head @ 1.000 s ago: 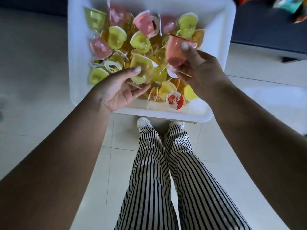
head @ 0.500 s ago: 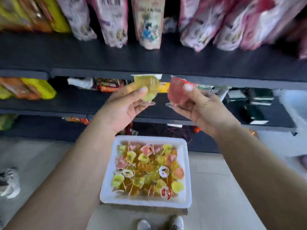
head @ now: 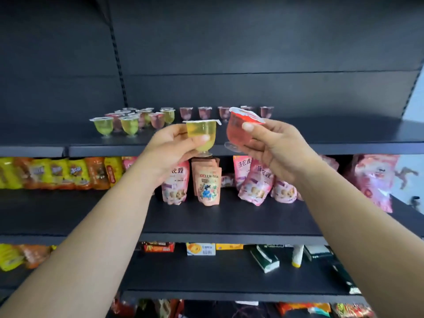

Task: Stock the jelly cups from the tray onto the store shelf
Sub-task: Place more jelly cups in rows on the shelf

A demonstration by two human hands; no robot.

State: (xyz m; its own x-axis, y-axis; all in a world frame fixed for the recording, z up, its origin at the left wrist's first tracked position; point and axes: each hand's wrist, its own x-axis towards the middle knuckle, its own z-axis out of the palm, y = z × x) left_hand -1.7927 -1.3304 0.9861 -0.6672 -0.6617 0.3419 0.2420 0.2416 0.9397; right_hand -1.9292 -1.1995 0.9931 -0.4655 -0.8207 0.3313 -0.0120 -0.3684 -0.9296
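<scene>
**Two cups raised to the top shelf**

Carrying is the step in hand: both cups are held up at the front edge of the top shelf [head: 344, 138], neither yet set down. The left hand [head: 169, 148] pinches a yellow jelly cup [head: 200, 136] between thumb and curled fingers, upright, lid level, just left of the frame's centre. The right hand [head: 273, 145] grips a red jelly cup [head: 241, 131] the same way, tilted to the left, its clear foot pointing lower left. The two cups sit near each other but apart.

Behind them, across the middle of the frame, stocked cups [head: 128, 125] stand upright in a cluster at the left, with a row of pink ones running right along the back. The next move probably calls for reaching over the edge, righting the red cup, and seating each on its foot in bare shelf space without knocking its neighbours. Pink pouches [head: 206, 182] fill the shelf below. The tray is out of view.
</scene>
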